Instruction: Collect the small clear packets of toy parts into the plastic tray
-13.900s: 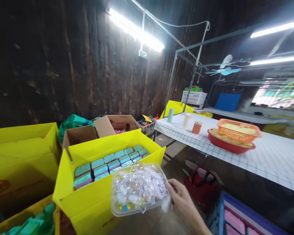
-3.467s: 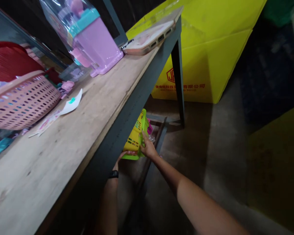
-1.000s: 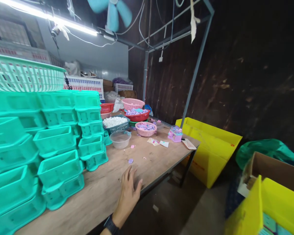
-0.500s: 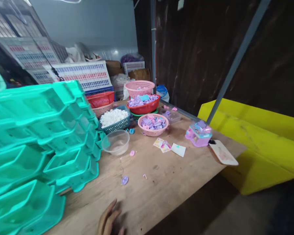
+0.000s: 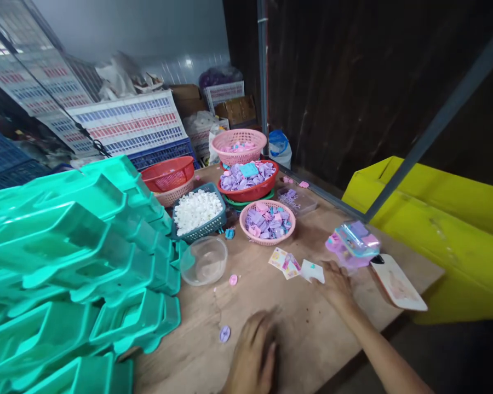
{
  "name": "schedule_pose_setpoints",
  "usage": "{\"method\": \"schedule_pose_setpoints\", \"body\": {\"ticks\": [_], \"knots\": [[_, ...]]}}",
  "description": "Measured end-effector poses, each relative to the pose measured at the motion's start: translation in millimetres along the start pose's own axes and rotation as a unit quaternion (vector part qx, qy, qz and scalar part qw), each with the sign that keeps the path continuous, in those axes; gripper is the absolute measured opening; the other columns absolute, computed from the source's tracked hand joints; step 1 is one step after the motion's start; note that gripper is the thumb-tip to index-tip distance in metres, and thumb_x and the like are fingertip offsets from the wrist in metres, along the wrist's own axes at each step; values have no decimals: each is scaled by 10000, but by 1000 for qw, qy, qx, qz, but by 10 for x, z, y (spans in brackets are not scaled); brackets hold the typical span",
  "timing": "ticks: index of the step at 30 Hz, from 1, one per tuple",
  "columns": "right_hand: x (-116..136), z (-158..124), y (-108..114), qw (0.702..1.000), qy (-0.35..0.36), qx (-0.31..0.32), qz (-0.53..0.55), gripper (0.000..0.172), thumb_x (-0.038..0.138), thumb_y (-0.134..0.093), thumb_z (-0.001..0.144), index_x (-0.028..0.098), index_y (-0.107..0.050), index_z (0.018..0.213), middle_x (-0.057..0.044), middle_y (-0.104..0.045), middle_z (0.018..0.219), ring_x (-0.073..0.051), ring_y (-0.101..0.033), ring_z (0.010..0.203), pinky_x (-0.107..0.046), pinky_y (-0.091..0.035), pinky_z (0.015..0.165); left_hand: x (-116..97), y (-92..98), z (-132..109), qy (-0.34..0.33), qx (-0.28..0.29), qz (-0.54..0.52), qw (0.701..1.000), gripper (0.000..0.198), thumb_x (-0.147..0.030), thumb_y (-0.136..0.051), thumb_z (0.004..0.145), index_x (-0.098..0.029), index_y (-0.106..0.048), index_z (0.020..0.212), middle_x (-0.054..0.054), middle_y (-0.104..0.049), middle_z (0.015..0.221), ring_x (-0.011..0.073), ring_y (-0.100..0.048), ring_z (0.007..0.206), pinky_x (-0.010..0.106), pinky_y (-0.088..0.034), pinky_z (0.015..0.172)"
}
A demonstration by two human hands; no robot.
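Note:
My left hand rests over the near part of the wooden table, fingers loosely curved and thumb apart, with nothing visible in it. A purple button-like disc lies just left of it. My right hand reaches across the table, fingers stretched, at the right edge of a small white paper; whether it touches the paper is unclear. Printed cards lie left of that paper. Close beyond the hand stands a purple toy case with a clear lid. A pink disc lies farther left.
Stacked green bins fill the left side. Farther back are a clear bowl, a basket of white pieces, a pink basket and a red basket of purple parts. A phone lies at the right edge.
My right hand has come into view and reached the white paper. My left hand has moved right and further into view. The camera view has shifted.

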State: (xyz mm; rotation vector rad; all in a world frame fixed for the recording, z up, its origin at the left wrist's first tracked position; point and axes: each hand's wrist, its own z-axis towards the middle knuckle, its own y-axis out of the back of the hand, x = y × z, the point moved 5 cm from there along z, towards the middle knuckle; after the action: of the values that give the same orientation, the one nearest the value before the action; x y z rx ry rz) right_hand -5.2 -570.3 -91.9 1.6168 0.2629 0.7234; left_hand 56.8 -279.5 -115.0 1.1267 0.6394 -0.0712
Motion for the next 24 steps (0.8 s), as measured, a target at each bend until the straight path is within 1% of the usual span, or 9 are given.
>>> {"method": "schedule_pose_setpoints", "body": {"ticks": [2,4,6,8,11,14,17,21,24], "knots": [[-15,39,-10,1000,-26,13,-12,382,195,-631,881,75,-640,1243,-210,-657,1251,-402,-575,1181,-522,-467,908,-102,-120,649,22,61,-6,998,505,-211,-463,961,-194,-504,1463,155,-490,1566,309,-468,1457,540,-463,1198],[-61,17,-14,998,-48,23,-17,248,201,-654,864,130,-705,1097,-160,-706,1143,-377,-601,1142,-493,-465,884,-190,-239,1204,33,112,6,993,641,-156,-539,872,-90,-442,1503,222,-366,1631,376,-329,1530,601,-339,1259],[-88,-13,14,997,-67,24,-22,211,216,-660,857,162,-712,1054,-145,-705,1152,-355,-609,1124,-461,-464,844,-243,-340,1594,45,152,45,986,741,-175,-617,812,-21,-409,1506,291,-295,1639,462,-263,1535,678,-277,1247],[-79,-21,68,996,-81,20,-26,313,222,-669,845,154,-680,1150,-171,-674,1230,-345,-601,1137,-441,-456,826,-262,-408,1820,59,171,99,979,733,-230,-651,811,1,-436,1473,342,-367,1580,522,-336,1475,711,-315,1190],[-50,19,121,993,-109,35,-27,408,190,-738,770,101,-670,1162,-206,-681,1194,-358,-608,1125,-450,-442,843,-272,-469,1957,61,183,152,969,590,-202,-607,854,7,-493,1394,361,-526,1417,507,-508,1328,634,-456,1067],[-32,40,143,990,-133,51,-19,296,126,-764,712,102,-729,1005,-199,-716,1103,-380,-611,1135,-451,-426,852,-270,-490,1992,54,199,172,963,528,-39,-535,833,-9,-497,1359,359,-557,1348,445,-587,1236,537,-524,961],[-6,-81,231,991,-133,33,-7,184,103,-640,817,140,-749,962,-168,-741,1065,-330,-634,1101,-424,-410,837,-270,-459,2004,50,212,184,959,556,14,-515,820,-33,-482,1373,323,-601,1290,396,-625,1181,477,-542,925],[-73,-595,429,991,-131,-20,-3,298,200,-439,976,169,-732,1021,-142,-757,1016,-309,-644,1061,-456,-388,862,-310,-413,2033,47,219,174,959,562,-170,-577,904,-7,-452,1427,316,-614,1280,395,-654,1137,481,-557,928],[-331,-1299,412,987,-138,-82,3,330,324,-436,992,200,-731,914,-109,-752,929,-319,-651,1050,-475,-413,870,-346,-427,2096,49,220,161,961,504,-145,-641,879,-16,-533,1355,268,-658,1222,349,-668,1114,472,-562,941]]}}
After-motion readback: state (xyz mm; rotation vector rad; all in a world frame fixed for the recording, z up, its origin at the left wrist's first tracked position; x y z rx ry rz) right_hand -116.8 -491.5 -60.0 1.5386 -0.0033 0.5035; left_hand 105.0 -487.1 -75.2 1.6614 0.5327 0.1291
